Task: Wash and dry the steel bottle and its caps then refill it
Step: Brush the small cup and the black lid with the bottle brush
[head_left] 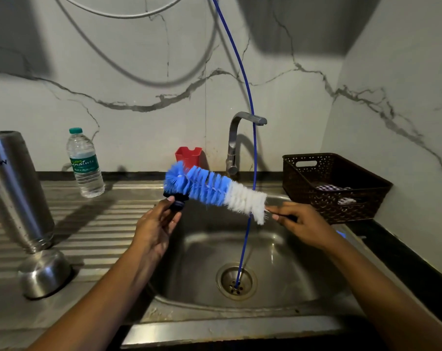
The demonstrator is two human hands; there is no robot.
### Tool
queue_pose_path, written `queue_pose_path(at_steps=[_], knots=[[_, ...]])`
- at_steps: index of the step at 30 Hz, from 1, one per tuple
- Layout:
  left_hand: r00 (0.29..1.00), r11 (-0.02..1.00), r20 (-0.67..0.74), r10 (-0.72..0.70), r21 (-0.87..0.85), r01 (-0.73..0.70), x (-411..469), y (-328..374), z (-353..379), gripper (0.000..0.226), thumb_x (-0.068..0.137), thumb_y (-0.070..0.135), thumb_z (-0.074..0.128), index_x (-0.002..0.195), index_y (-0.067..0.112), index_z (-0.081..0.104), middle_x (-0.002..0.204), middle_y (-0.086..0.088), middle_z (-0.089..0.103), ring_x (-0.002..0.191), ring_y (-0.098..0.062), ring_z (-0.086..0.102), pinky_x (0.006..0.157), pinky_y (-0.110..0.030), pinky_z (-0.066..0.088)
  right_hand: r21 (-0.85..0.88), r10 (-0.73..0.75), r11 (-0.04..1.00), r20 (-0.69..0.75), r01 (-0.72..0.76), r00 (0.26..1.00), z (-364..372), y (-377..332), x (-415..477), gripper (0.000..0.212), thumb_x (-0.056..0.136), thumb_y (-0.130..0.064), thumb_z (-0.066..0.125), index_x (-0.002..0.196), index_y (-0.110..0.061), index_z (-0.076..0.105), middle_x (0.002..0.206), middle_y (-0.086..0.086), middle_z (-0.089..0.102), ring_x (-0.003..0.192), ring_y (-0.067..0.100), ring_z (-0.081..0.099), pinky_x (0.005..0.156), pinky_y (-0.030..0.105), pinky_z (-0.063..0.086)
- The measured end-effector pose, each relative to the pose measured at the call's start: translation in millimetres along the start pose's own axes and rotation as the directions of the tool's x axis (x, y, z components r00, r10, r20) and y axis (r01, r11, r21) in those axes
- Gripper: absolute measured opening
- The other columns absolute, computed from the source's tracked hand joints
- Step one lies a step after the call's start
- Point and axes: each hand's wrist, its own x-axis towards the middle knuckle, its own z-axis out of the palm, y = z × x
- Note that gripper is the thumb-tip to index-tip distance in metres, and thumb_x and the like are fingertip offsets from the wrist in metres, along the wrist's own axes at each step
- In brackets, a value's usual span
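Observation:
The steel bottle point(14, 191) stands upside down on the ribbed drainboard at the far left. A steel cup-shaped cap point(43, 273) lies upside down in front of it. My left hand point(155, 228) holds a small black cap point(176, 201) over the left edge of the sink. My right hand point(299, 224) grips the dark handle of a bottle brush point(214, 190) with blue and white bristles. The brush lies across above the sink, its blue tip against the black cap.
The steel sink point(278, 252) has a drain with a thin blue hose point(252, 138) hanging into it. A tap point(236, 145) stands behind. A plastic water bottle point(84, 163), a red holder point(188, 155) and a brown basket point(333, 183) with cloth line the back.

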Motion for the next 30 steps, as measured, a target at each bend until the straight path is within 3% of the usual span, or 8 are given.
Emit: queue_pose_path(at_steps=[3,8,11,13,19,23,26,30], knots=[[1.0,0.999,0.02,0.001,-0.032,-0.001,-1.9,1.1,1.4,0.003,0.087,0.008,0.061,0.089,0.008,0.062,0.072,-0.005,0.072,0.065,-0.013,0.071,0.055,-0.017,0.054,0.094,0.07,0.993,-0.007,-0.069,0.998,-13.0,7.9,-8.4,0.042,0.073,-0.074,0.053,0.106,-0.05,0.062,0.101,0.001,0.069,0.094,0.017,0.065,0.085,0.034,0.051],[0.998,0.999,0.068,-0.004,-0.045,0.007,-6.0,-0.5,5.5,0.007,0.088,0.007,0.059,0.094,0.009,0.06,0.072,-0.001,0.073,0.066,-0.009,0.071,0.056,-0.017,0.055,0.043,0.024,0.999,-0.006,-0.023,1.0,1.1,-7.8,0.1,0.026,0.087,-0.03,0.064,0.11,-0.042,0.06,0.089,0.007,0.066,0.084,0.023,0.063,0.079,0.046,0.051],[0.998,0.997,0.056,0.012,-0.072,-0.008,-5.9,3.8,5.4,0.006,0.091,0.008,0.055,0.09,0.011,0.06,0.068,0.001,0.072,0.063,-0.008,0.07,0.056,-0.016,0.054,0.104,0.058,0.993,-0.034,-0.054,0.998,-4.3,3.6,-3.9,0.038,0.073,-0.076,0.05,0.102,-0.054,0.063,0.092,0.001,0.068,0.088,0.019,0.064,0.082,0.04,0.051],[0.997,0.997,0.076,0.009,-0.079,-0.003,-6.3,5.2,5.4,0.006,0.092,0.01,0.055,0.094,0.011,0.061,0.073,0.0,0.072,0.066,-0.009,0.071,0.056,-0.016,0.054,0.129,0.068,0.99,-0.042,-0.062,0.997,-9.9,15.8,-8.5,0.042,0.065,-0.086,0.044,0.097,-0.063,0.061,0.093,-0.007,0.067,0.088,0.013,0.064,0.082,0.034,0.05],[0.996,0.991,0.087,-0.035,-0.123,0.045,-10.4,4.1,7.6,0.016,0.095,0.011,0.049,0.088,0.009,0.063,0.07,-0.003,0.073,0.062,-0.014,0.071,0.055,-0.016,0.055,0.032,0.06,0.998,-0.015,-0.06,0.998,3.4,-0.2,-1.8,0.024,0.086,-0.042,0.062,0.11,-0.042,0.063,0.092,0.0,0.066,0.086,0.018,0.062,0.082,0.048,0.051],[0.996,0.987,0.081,-0.041,-0.154,0.053,-11.4,8.4,8.8,0.014,0.094,0.012,0.052,0.088,0.007,0.063,0.072,-0.006,0.073,0.063,-0.016,0.071,0.055,-0.017,0.056,0.028,0.12,0.993,-0.064,-0.119,0.991,-14.3,15.4,-10.9,0.071,0.072,-0.078,0.048,0.106,-0.021,0.072,0.093,0.0,0.068,0.087,0.02,0.065,0.081,0.047,0.052],[0.996,0.991,0.072,0.048,-0.129,-0.038,-8.6,4.4,7.7,0.013,0.092,0.004,0.053,0.093,0.015,0.06,0.07,0.002,0.072,0.065,-0.008,0.07,0.057,-0.017,0.055,-0.086,0.126,0.988,-0.028,-0.128,0.992,-8.3,7.9,-7.6,0.027,0.087,-0.036,0.063,0.112,-0.028,0.069,0.096,-0.003,0.07,0.087,0.017,0.064,0.081,0.046,0.051],[0.983,0.98,0.03,0.181,-0.088,-0.178,-4.1,6.2,2.5,0.028,0.088,-0.007,0.055,0.102,0.018,0.059,0.08,0.002,0.072,0.071,-0.008,0.07,0.069,-0.02,0.058,-0.046,0.167,0.985,-0.025,-0.168,0.986,-21.0,2.2,-6.1,0.025,0.089,-0.019,0.062,0.113,-0.022,0.069,0.109,-0.004,0.069,0.101,0.013,0.063,0.093,0.038,0.049]])
